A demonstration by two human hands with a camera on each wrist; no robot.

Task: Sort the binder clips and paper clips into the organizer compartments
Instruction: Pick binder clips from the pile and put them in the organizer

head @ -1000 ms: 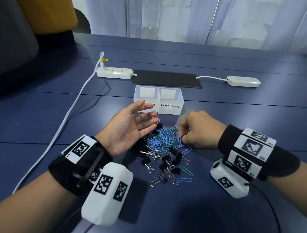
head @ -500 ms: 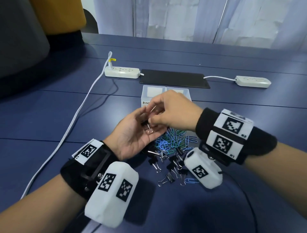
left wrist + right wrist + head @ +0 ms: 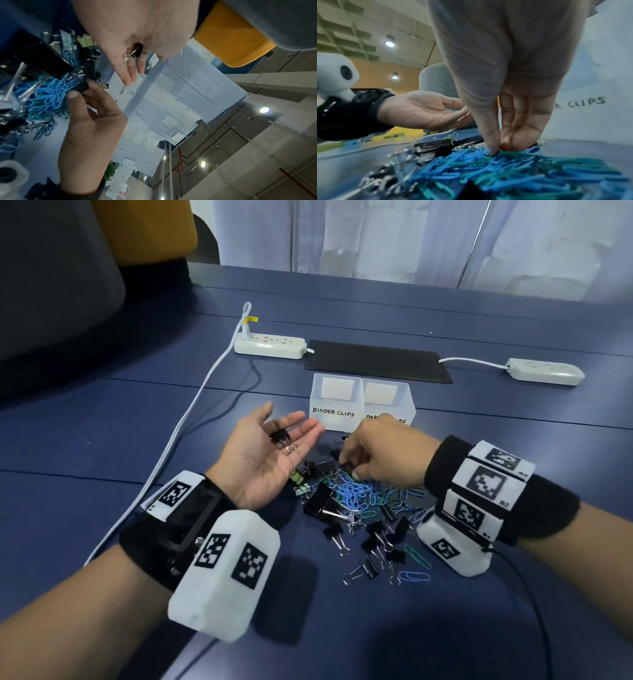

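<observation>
At centre frame of the head view: left hand (image 3: 263, 453), palm up, fingers relaxed, a small black binder clip (image 3: 281, 437) lying loose on them. Right hand (image 3: 383, 455), fingers curled down, apparently pinching another black clip (image 3: 84, 86) at the pile's (image 3: 359, 508) far edge. Organizer (image 3: 359, 402) just beyond, both compartments open-topped, a narrow strip of table (image 3: 171, 412) between it and the pile.

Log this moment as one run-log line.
left hand: palm up, small binder clip resting on it | right hand: pinching black binder clip in pile | organizer: compartments look empty
</observation>
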